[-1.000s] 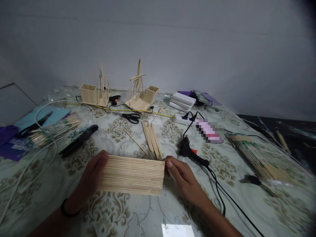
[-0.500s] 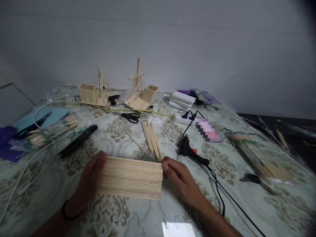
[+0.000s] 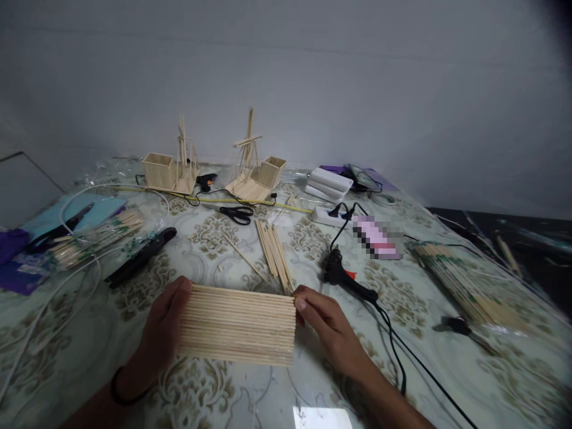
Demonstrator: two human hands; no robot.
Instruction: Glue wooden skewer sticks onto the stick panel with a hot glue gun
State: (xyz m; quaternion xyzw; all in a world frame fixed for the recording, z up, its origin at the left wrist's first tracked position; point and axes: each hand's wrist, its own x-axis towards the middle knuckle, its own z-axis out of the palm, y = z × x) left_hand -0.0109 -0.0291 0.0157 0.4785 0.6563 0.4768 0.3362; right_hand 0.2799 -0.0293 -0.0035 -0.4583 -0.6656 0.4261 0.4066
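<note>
Pressing in from both ends, L hand (image 3: 161,333) and R hand (image 3: 328,328) are clamping a flat stick mat (image 3: 239,325) btwn them, fingers together against the stick tips. Mat is sitting low at the table's (image 3: 447,369) near edge, can't tell if touching, w/ its sticks running left-right. At the back, left stick box (image 3: 157,170) and right stick box (image 3: 271,171) are standing upright, insides not visible.

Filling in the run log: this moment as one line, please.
left hand: grips left end of flat panel of pale wooden sticks | right hand: grips right end
</note>
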